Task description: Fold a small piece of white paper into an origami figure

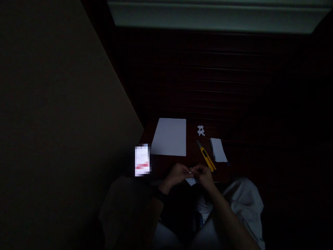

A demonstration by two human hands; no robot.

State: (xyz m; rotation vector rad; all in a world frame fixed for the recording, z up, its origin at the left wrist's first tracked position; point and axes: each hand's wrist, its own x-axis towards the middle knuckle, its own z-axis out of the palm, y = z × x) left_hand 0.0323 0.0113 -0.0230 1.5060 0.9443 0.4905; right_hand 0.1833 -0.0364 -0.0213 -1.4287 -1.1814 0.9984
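Note:
The scene is very dark. My left hand (177, 174) and my right hand (203, 174) meet at the near edge of a small dark table (192, 158), fingers pinched on a small white piece of paper (191, 180) between them. A yellow utility knife (206, 157) lies on the table just beyond my right hand, blade end pointing away. Past my left hand, a white sheet of paper (169, 136) lies flat.
A smaller white paper piece (218, 150) lies right of the knife, and crumpled white scraps (200, 130) sit farther back. A lit phone screen (142, 160) glows at the table's left edge. A large tan panel (52, 121) fills the left side.

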